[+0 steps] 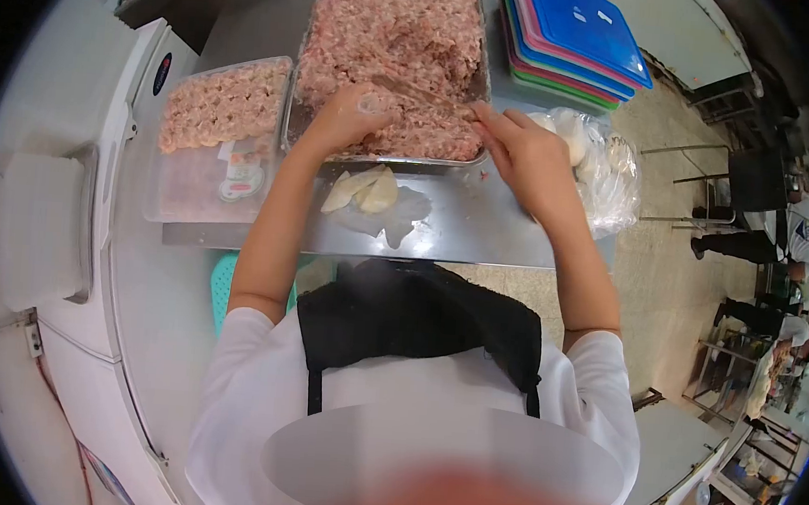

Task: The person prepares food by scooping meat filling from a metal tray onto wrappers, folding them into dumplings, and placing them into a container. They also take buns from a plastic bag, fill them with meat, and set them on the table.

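Note:
My right hand [528, 158] grips the end of a long, flat spatula [416, 94], its blade smeared with meat and lying across the ground meat. The ground meat [392, 26] fills a large metal tray [292, 118]. Over the tray's near left part, my left hand [353, 118] is curled around a thin, pale wrapper [374, 105], partly hidden by the fingers. Just below the tray, several pale wrappers [362, 191] lie loosely on the steel table [481, 234]. A clear plastic tray [208, 182] to the left carries rows of meat-filled pieces [223, 104].
Stacked coloured lids [579, 30] stand at the back right. Beside my right forearm is a plastic bag [606, 182] with white pieces. A white refrigerator [155, 263] borders the left, and a green basket [224, 287] sits below the table. Other people [804, 234] are far right.

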Available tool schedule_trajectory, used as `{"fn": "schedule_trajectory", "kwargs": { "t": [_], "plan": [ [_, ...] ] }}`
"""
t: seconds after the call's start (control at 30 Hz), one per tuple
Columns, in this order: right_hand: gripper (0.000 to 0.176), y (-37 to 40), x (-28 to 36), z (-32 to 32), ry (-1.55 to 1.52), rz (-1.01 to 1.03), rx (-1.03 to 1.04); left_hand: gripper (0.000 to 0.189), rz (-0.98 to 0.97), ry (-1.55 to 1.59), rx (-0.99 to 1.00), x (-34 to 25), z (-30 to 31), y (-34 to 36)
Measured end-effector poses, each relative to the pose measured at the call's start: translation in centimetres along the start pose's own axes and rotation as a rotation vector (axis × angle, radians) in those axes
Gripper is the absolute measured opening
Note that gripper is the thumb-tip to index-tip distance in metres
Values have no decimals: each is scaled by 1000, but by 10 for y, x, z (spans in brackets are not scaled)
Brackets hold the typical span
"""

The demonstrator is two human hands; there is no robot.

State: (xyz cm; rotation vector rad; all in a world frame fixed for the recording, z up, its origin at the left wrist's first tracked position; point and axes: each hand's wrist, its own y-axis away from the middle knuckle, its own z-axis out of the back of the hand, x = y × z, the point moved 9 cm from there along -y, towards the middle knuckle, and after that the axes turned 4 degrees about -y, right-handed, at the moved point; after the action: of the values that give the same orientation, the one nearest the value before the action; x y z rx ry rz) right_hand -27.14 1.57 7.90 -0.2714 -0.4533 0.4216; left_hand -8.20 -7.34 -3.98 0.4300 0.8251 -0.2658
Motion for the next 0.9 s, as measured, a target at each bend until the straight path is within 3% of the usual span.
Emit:
{"fn": "schedule_trajectory", "kwargs": {
  "t": [0.03,0.1,0.13,0.23,0.27,0.33,0.4,0.5,0.53,0.63,0.67,0.73,0.83,0.9],
  "plan": [
    [28,-1,5,-11,28,1,20,47,131,-36,88,11,-3,-1],
    [27,4,-1,-54,84,-7,56,51,18,14,-48,-5,6,9],
    [22,7,-21,-72,40,33,-32,54,-41,34,-105,-12,10,17],
    [20,22,-74,-101,286,-163,248,62,-230,-134,-337,-6,26,32],
    [19,26,-74,-97,363,-148,262,62,-247,-49,-293,1,31,32],
    [20,27,-53,-60,252,-209,156,63,-279,120,-158,5,27,36],
    [24,19,-35,-18,85,-256,-32,59,-453,125,-275,-8,41,48],
    [29,21,1,-18,-543,-214,7,50,-504,-1,-334,-6,47,65],
    [31,23,19,-31,-556,-246,120,47,-488,-65,-330,-3,47,68],
    [29,16,55,-57,-438,-14,130,57,-587,-111,-68,-20,36,76],
    [27,15,47,-48,-361,-76,163,55,-520,-53,-83,-10,40,76],
    [26,14,69,-18,-182,-60,41,53,-384,56,-100,16,43,78],
    [25,23,86,-43,-154,3,30,49,-388,73,-56,22,50,84],
    [25,23,92,-49,-150,43,36,40,-455,42,-205,20,60,96]
  ]
}}
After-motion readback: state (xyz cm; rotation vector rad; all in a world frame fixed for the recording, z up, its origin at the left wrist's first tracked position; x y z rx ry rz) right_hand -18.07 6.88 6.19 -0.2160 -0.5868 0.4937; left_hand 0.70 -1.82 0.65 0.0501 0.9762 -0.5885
